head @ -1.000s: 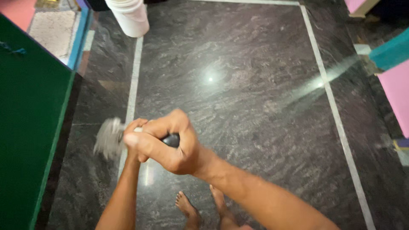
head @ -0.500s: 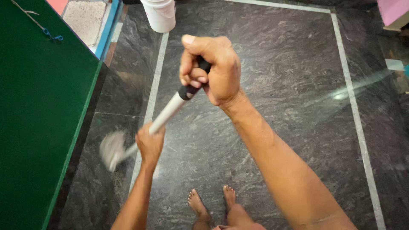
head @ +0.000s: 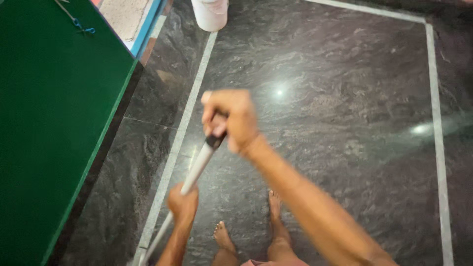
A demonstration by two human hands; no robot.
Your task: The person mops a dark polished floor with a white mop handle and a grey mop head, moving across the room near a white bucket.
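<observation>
My right hand [head: 231, 118] grips the black top end of a long silver-grey mop handle [head: 197, 167]. My left hand [head: 182, 202] is closed around the same handle lower down. The handle slants down to the lower left and runs out of the picture at the bottom, so its head is hidden. My bare feet [head: 249, 231] stand on the dark polished stone floor [head: 335, 98] just right of the handle.
A green panel [head: 49, 123] fills the left side. A white bucket [head: 211, 14] stands at the top by a pale floor strip [head: 185, 118]. Another pale strip [head: 436, 123] runs down the right.
The handle has swung nearer and lower; its blurred head has left the picture at the bottom. Both hands moved down, and the view shifted a little to the right.
</observation>
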